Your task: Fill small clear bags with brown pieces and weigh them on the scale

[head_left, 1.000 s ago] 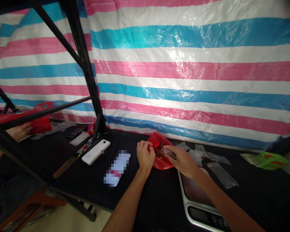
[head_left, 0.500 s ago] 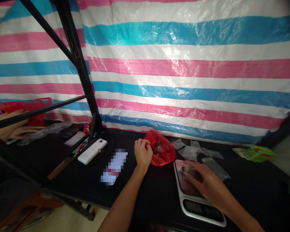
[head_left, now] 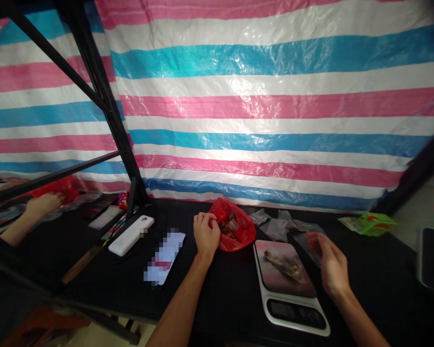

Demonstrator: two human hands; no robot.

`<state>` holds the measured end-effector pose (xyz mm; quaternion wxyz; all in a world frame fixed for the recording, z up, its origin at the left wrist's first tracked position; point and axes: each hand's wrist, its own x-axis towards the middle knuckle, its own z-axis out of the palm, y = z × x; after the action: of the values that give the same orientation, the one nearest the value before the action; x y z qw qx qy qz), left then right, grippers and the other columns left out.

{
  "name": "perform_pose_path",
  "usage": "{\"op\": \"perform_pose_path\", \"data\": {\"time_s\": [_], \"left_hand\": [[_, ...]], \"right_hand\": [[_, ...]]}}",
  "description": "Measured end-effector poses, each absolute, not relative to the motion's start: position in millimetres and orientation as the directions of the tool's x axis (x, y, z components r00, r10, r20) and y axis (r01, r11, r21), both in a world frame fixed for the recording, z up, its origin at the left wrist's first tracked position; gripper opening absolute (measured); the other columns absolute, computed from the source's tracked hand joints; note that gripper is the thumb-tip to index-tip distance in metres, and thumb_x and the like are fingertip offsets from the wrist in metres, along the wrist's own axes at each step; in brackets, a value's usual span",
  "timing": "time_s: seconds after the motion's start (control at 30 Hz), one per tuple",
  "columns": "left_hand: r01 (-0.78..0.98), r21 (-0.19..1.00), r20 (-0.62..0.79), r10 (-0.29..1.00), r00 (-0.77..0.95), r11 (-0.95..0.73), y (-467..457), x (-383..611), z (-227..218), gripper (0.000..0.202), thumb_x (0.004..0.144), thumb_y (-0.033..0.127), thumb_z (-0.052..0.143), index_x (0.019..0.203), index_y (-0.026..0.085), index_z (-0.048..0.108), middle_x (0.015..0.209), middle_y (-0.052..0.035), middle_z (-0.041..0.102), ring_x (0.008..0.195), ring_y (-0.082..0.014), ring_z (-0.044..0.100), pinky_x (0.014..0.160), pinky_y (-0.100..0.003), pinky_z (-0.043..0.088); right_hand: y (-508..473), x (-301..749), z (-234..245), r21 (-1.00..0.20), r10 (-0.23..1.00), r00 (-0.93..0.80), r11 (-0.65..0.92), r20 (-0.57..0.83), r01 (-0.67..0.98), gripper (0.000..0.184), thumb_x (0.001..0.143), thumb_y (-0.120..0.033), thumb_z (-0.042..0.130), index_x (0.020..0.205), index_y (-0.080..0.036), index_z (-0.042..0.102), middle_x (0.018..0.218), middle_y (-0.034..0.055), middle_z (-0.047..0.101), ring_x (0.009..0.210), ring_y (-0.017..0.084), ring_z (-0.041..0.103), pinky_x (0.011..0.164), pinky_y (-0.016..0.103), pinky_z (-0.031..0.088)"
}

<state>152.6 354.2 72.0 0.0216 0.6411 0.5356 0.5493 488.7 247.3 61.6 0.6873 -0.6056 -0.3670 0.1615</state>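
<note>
My left hand [head_left: 206,236] is closed on the left rim of a red plastic bag [head_left: 248,236], which gapes toward me with small brown dried bits inside. To the right stands a white digital kitchen scale [head_left: 265,289]. On its plate lies a small clear plastic bag with brown contents [head_left: 284,265], untouched by either hand. My right hand [head_left: 334,265] is just right of the scale, its fingers loosely bent and apart. Its fingertips overlap a flat clear plastic bag [head_left: 304,243]; whether they touch it I cannot make out.
More clear plastic bags [head_left: 277,229] lie behind the scale. A green packet [head_left: 376,224] is at the back right. Left are a phone [head_left: 166,262], a white power bank [head_left: 132,236] and a black metal frame [head_left: 110,115]. Another person's hand [head_left: 43,205] works beyond it.
My right hand has let go of the small filled bag on the scale plate and moved right. My left hand stays at the red bag. The view has shifted slightly.
</note>
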Motion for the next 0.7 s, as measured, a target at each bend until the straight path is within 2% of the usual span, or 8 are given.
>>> {"op": "perform_pose_path", "data": {"time_s": [0.17, 0.33, 0.7], "left_hand": [[0.664, 0.613, 0.684, 0.708, -0.175, -0.428, 354.2, 152.0, 73.1, 0.024, 0.083, 0.003, 0.054, 0.081, 0.024, 0.065, 0.089, -0.0055, 0.066, 0.091, -0.0263, 0.058, 0.088, -0.042, 0.050], [0.659, 0.618, 0.682, 0.709, -0.179, -0.428, 353.9, 150.6, 74.3, 0.024, 0.082, 0.002, 0.054, 0.081, 0.024, 0.065, 0.089, -0.0058, 0.065, 0.091, -0.0264, 0.058, 0.087, -0.042, 0.050], [0.663, 0.622, 0.673, 0.717, -0.182, -0.416, 354.2, 150.6, 72.7, 0.023, 0.083, 0.003, 0.054, 0.081, 0.024, 0.065, 0.090, -0.0052, 0.065, 0.092, -0.0256, 0.059, 0.089, -0.041, 0.050]], "right_hand": [[240.5, 484.2, 55.5, -0.946, 0.710, 0.627, 0.198, 0.319, 0.257, 0.046, 0.090, -0.063, 0.062, 0.085, -0.019, 0.075, 0.078, 0.0040, 0.068, 0.076, 0.021, 0.061, 0.071, 0.032, 0.049], [235.3, 471.9, 56.0, -0.908, 0.791, 0.505, 0.147, 0.346, 0.391, 0.054, 0.097, -0.065, 0.048, 0.084, -0.021, 0.077, 0.080, 0.0049, 0.070, 0.077, 0.022, 0.061, 0.075, 0.034, 0.047], [231.9, 466.4, 58.3, -0.892, 0.807, 0.466, 0.155, 0.362, 0.425, 0.061, 0.101, -0.067, 0.041, 0.083, -0.021, 0.076, 0.077, 0.0049, 0.068, 0.076, 0.022, 0.061, 0.074, 0.034, 0.048]]}}
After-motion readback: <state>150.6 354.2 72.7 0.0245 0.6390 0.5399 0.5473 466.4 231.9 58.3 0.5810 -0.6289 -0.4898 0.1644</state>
